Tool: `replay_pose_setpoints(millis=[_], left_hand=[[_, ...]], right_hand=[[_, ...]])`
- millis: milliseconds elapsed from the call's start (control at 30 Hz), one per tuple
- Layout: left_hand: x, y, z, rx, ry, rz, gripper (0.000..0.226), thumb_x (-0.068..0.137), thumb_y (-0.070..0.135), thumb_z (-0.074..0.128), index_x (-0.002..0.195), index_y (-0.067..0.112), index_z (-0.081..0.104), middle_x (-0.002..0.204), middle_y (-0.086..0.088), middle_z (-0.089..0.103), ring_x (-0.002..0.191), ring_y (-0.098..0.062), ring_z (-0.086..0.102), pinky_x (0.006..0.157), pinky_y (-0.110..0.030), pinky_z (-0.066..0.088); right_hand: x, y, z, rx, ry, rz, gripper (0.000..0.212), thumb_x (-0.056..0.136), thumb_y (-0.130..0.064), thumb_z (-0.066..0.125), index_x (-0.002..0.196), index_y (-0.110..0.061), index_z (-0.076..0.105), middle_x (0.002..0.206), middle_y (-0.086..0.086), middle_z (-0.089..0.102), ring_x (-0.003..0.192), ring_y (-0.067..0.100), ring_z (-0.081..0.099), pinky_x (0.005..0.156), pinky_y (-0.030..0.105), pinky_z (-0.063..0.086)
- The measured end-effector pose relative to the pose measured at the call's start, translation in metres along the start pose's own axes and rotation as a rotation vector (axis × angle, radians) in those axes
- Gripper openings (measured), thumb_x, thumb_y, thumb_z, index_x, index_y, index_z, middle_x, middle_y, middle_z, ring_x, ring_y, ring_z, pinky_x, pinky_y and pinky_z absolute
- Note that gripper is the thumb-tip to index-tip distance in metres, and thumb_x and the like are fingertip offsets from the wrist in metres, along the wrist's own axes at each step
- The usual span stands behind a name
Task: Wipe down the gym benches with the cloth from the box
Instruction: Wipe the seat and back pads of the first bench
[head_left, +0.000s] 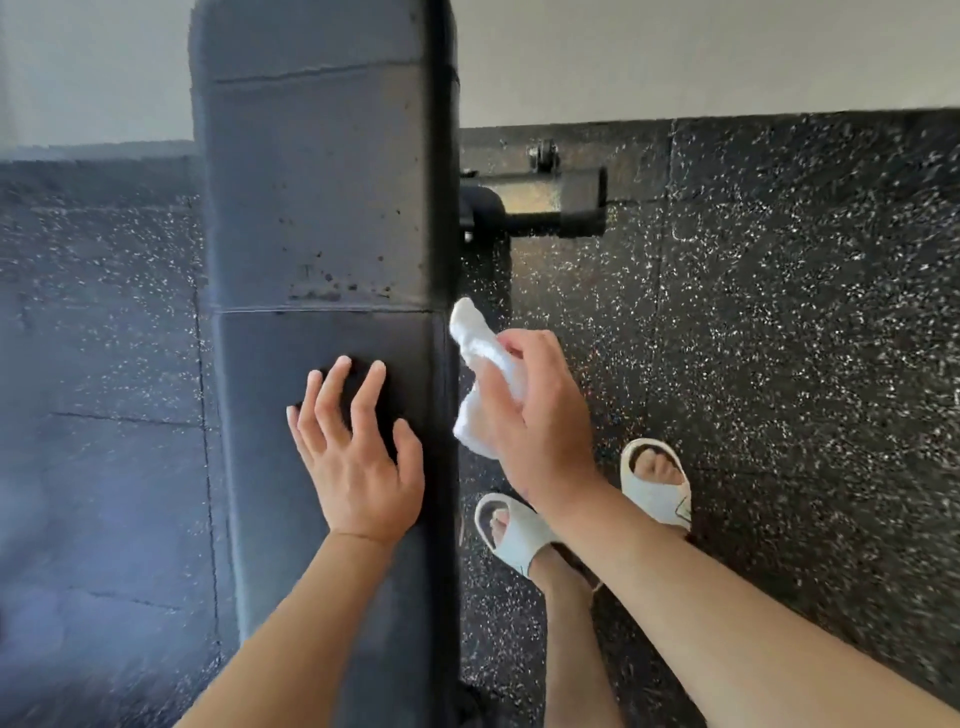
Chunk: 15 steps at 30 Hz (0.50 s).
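two bare forearms reaching in from below. left hand (358, 457) spread flat, fingers apart, pressing on one black bench pad (317, 218). right hand (535, 415) closed round one white cloth (475, 343), held just beside the pad's right edge. two white slides (657, 480) on speckled floor (779, 312). farther off, one metal bench foot (550, 200) by the wall.

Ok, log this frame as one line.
left hand: flat on black padded bench | right hand: holding white cloth beside bench edge
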<state>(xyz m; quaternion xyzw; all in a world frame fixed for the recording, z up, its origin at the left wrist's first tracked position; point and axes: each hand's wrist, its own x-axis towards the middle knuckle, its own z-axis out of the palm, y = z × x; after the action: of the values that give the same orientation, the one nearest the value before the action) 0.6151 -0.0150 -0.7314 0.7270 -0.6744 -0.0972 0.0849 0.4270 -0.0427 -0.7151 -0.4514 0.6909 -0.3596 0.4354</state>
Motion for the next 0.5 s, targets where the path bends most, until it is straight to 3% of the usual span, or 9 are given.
replay_pose_setpoints(millis=[100,233,500], left_hand=[[-0.001,0.000,0.002,0.007,-0.010,-0.012,0.057,0.093,0.026,0.048,0.149,0.023,0.049,0.162,-0.005,0.036,0.155,-0.035,0.026,0.125,-0.065,0.014],[0.000,-0.002,0.005,0.012,0.013,0.005,0.055,0.094,0.027,0.045,0.149,0.022,0.049,0.161,-0.006,0.037,0.154,-0.037,0.028,0.122,-0.067,0.018],[-0.001,-0.001,0.006,-0.011,0.026,0.023,0.058,0.092,0.023,0.045,0.149,0.016,0.050,0.159,-0.010,0.039,0.151,-0.040,0.030,0.119,-0.068,0.023]], right_hand=[[0.005,-0.008,0.025,0.090,-0.023,0.013,0.021,0.104,-0.030,0.058,0.121,-0.017,0.056,0.115,-0.005,0.055,0.096,0.015,0.059,0.081,0.042,0.051],[0.002,-0.012,0.056,0.112,-0.003,0.068,0.026,0.104,-0.034,0.057,0.124,-0.018,0.053,0.116,-0.004,0.051,0.097,0.022,0.060,0.079,0.048,0.052],[-0.081,0.022,0.061,0.248,-0.038,0.194,0.023,0.105,-0.038,0.052,0.123,-0.024,0.050,0.111,-0.006,0.061,0.093,0.014,0.062,0.077,0.036,0.050]])
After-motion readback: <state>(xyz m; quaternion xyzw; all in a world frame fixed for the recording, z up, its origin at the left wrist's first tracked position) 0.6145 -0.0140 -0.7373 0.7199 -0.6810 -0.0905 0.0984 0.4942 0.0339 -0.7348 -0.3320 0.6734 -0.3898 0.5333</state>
